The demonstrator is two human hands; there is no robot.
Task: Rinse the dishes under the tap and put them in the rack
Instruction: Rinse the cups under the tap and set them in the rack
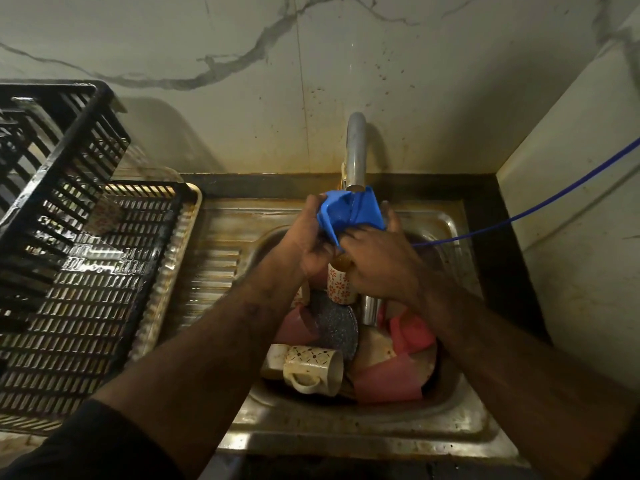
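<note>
A blue plastic dish (349, 211) is held right under the steel tap (356, 150), and water runs onto it. My left hand (311, 237) grips its left edge. From the right, my right hand (377, 261) curls its fingers round the dish's lower edge. Below the hands the sink (346, 431) holds a flowered cup (341, 284), a speckled dark plate (334, 325), a cream patterned mug (313, 370), a steel tumbler (370, 310) and pink plastic pieces (388, 379). The black slatted rack (90, 296) stands to the left on a tray.
A second black crate (52, 157) leans tilted over the rack's far left. A blue hose (554, 199) runs from the right wall into the sink. The ribbed draining board (211, 268) lies between rack and basin. A white wall closes in on the right.
</note>
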